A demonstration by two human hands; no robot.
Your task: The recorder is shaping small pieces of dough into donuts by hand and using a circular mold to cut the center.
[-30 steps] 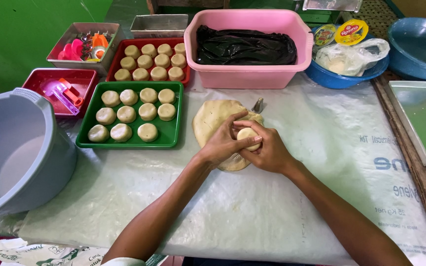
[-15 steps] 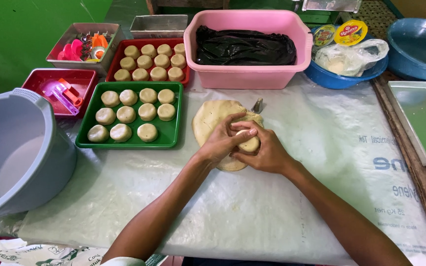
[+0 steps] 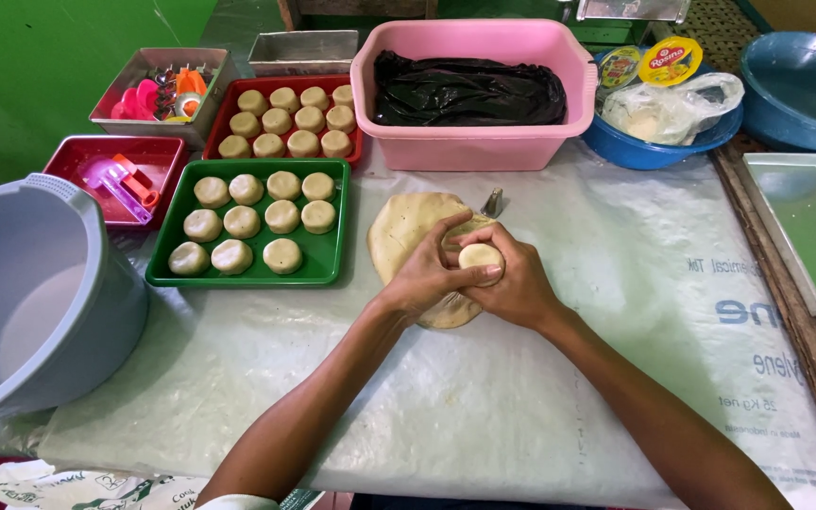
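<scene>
Head view: your left hand (image 3: 424, 276) and right hand (image 3: 512, 283) close together around a small round dough disc (image 3: 480, 257), fingers curled snugly on its rim with the pale top face exposed between them. The disc sits above the near edge of the flattened dough sheet (image 3: 408, 227), which lies on the plastic table cover (image 3: 559, 397). A likely fault is uneven thumb pressure, which could dent or crack the disc; lowering it onto the soft sheet could make it stick. The green tray (image 3: 328, 269) of shaped discs lies just left of the sheet, the pink tub (image 3: 474, 151) just behind it, and a small metal tool (image 3: 492, 202) touches the sheet's far edge. Open room lies toward you and to your right; the grey basin (image 3: 96, 312) bounds the left.
</scene>
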